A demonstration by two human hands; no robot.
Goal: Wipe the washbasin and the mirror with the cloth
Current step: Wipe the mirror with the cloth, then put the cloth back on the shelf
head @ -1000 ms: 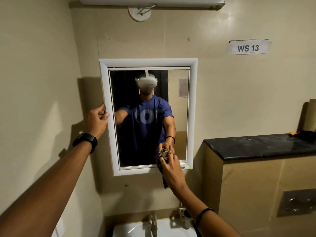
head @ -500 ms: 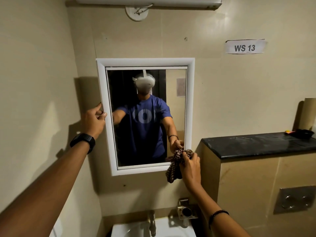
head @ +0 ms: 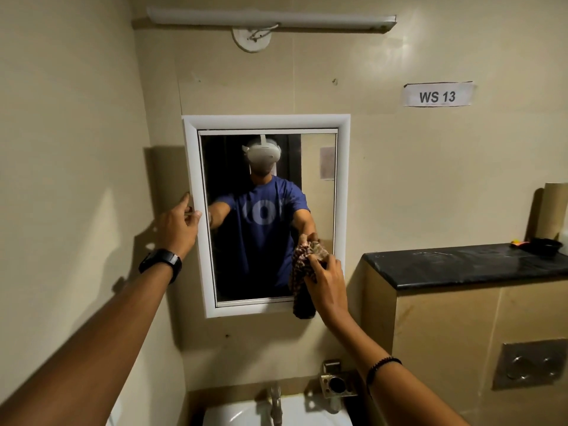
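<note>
A white-framed mirror hangs on the beige wall ahead. My left hand grips the mirror's left frame edge, thumb on the front. A checked brown cloth is bunched in my right hand, which presses it against the glass at the mirror's lower right; the cloth's tail hangs down over the bottom frame. Below, at the bottom edge of the view, only the top of the white washbasin shows, with its metal tap.
A black stone ledge juts out at right, carrying a small dark dish. Under it sits a metal flush plate. A metal holder is fixed beside the tap. A side wall stands close on the left.
My right hand carried the cloth from the mirror's bottom middle rightward to the lower right corner, then slightly up onto the glass. My left hand has stayed on the frame.
</note>
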